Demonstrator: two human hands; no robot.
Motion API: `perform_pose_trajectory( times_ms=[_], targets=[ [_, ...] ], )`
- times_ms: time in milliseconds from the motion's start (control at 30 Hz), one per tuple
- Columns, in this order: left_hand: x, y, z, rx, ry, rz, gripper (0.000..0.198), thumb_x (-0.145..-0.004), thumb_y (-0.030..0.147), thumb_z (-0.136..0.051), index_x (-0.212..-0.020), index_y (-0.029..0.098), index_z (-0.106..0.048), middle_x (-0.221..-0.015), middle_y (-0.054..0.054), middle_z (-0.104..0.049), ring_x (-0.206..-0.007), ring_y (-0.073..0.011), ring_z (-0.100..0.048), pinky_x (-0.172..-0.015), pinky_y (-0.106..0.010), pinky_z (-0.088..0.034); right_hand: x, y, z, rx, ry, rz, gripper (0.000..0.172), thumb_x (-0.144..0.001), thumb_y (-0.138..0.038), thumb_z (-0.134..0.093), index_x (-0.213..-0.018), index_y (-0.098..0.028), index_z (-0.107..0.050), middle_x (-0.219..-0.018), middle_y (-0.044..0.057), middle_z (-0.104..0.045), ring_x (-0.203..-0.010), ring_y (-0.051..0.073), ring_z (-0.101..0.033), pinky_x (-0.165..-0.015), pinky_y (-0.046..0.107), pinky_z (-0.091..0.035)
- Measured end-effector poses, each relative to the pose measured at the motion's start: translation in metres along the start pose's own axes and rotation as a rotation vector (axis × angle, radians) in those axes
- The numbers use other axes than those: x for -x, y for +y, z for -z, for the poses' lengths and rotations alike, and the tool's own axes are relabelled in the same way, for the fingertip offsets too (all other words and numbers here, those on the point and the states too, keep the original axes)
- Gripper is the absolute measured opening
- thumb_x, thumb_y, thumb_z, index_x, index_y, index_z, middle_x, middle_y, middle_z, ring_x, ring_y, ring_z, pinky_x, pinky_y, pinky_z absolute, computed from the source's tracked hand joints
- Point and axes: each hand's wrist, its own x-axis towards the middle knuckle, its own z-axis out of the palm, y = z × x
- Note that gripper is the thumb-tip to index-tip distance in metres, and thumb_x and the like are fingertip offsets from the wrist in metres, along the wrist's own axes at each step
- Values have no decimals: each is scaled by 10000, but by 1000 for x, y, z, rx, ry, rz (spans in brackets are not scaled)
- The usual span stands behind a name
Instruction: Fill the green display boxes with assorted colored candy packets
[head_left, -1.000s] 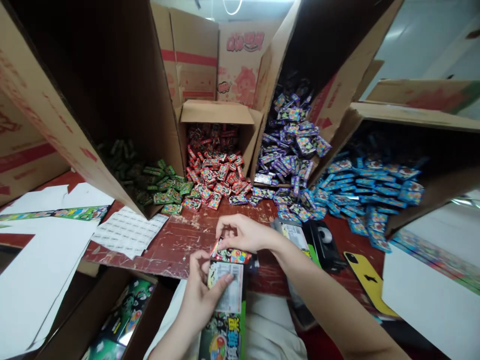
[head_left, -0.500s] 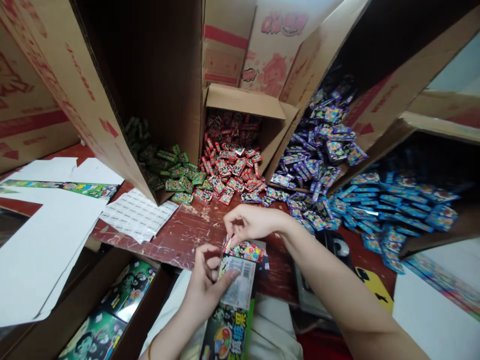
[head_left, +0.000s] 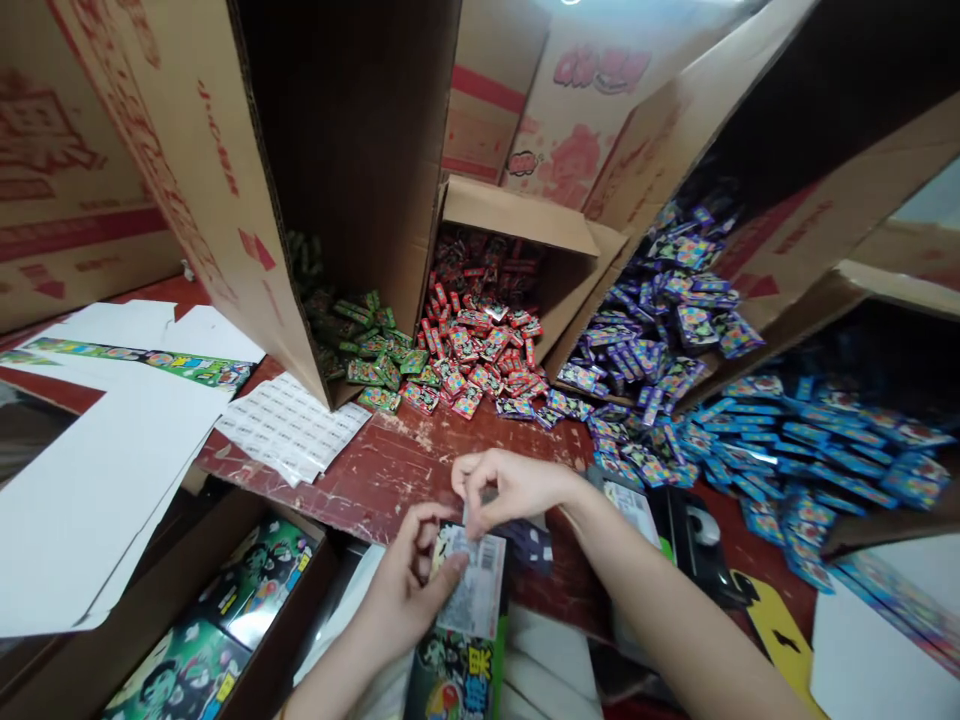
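Note:
My left hand (head_left: 412, 580) is closed around a black and green candy box (head_left: 480, 640), thumb across the pale printed label on its upper face. The box stands tilted over my lap, with its top end toward the table. At that top end my right hand (head_left: 502, 490) is closed in a pinch. A thin pale edge shows between its thumb and fingers, too small to name. Small red candy packets (head_left: 487, 350) lie beyond my hands, with green packets (head_left: 382, 370) to their left and purple packets (head_left: 637, 340) to their right.
Blue packets (head_left: 795, 430) spill from a carton at right. A black device (head_left: 694, 540) and a yellow phone case (head_left: 780, 640) lie near my right forearm. Sticker sheets (head_left: 292, 425) and white paper (head_left: 112, 490) are at left. An open carton (head_left: 300, 610) holds finished-looking boxes below.
The red packet-like piece at the candy box's top end is no longer visible. My right hand is still pinching there, and the view has shifted slightly.

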Motion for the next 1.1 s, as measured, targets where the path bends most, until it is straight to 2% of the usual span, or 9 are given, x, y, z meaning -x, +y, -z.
perform_pose_trajectory(
  times_ms=[167, 367, 467, 567, 667, 767, 867, 967, 1100],
  targets=[
    [-6, 7, -4, -111, 87, -46, 270, -809, 373, -635, -845, 232, -407, -672, 70, -396, -602, -98, -407, -553, -193, -349, -91, 27, -1, 312, 477, -121, 178, -793, -298, -672, -706, -158, -603, -832, 51, -583, -875, 189, -535, -836, 343, -426],
    [-3, 22, -3, -80, 292, -61, 373, -732, 398, -707, -922, 247, -424, -671, 66, -492, -593, -112, -506, -556, -203, -409, -162, 72, -17, 295, 631, -98, 213, -704, -152, -714, -863, -141, -573, -1007, 128, -575, -1084, 283, -441, -996, 491, -294],
    [-2, 22, 3, -58, 320, -34, 413, -715, 395, -721, -954, 248, -419, -626, 80, -490, -538, -105, -515, -508, -192, -414, -142, 88, -15, 184, 719, -77, 238, -728, -230, -704, -907, -162, -561, -1019, 104, -572, -1064, 249, -476, -955, 417, -367],
    [-4, 20, 0, -29, 349, -24, 424, -713, 396, -722, -972, 245, -422, -624, 81, -504, -539, -101, -527, -499, -181, -426, -94, 96, -7, 26, 812, -120, 249, -875, -395, -520, -977, -168, -519, -852, 54, -581, -738, 153, -566, -651, 281, -472],
    [-10, 16, -10, -23, 253, -13, 430, -716, 388, -721, -984, 244, -416, -641, 75, -541, -550, -99, -537, -517, -181, -446, -33, 88, 2, -99, 903, -189, 395, -932, -522, -307, -936, -169, -484, -606, -38, -473, -417, 76, -415, -388, 195, -324],
    [-15, 12, -24, -47, 92, -3, 445, -722, 373, -721, -1003, 245, -400, -667, 64, -569, -564, -114, -551, -522, -199, -466, 26, 59, 10, -218, 972, -161, 405, -819, -563, -534, -928, -174, -503, -612, -54, -483, -430, 57, -432, -388, 173, -333],
    [-17, 10, -36, -80, 35, -29, 444, -730, 348, -718, -1016, 246, -394, -703, 53, -590, -605, -126, -583, -552, -210, -484, 66, 18, 16, -385, 978, -22, 502, -604, -431, -794, -953, -189, -528, -769, -22, -596, -638, 85, -578, -593, 205, -478],
    [-13, 10, -46, -108, 12, -65, 440, -748, 321, -708, -1033, 245, -382, -765, 30, -621, -658, -135, -614, -593, -224, -499, 84, -21, 18, -357, 859, 27, 354, -621, -362, -791, -835, -175, -579, -760, -18, -622, -690, 97, -596, -690, 249, -488],
    [-1, 15, -58, -110, -34, -38, 476, -757, 319, -708, -1054, 255, -341, -841, -2, -667, -675, -147, -649, -617, -253, -519, 83, -48, 9, -232, 462, 29, 141, -723, -264, -707, -772, -145, -649, -748, -1, -661, -664, 99, -595, -663, 248, -476]
  ],
)
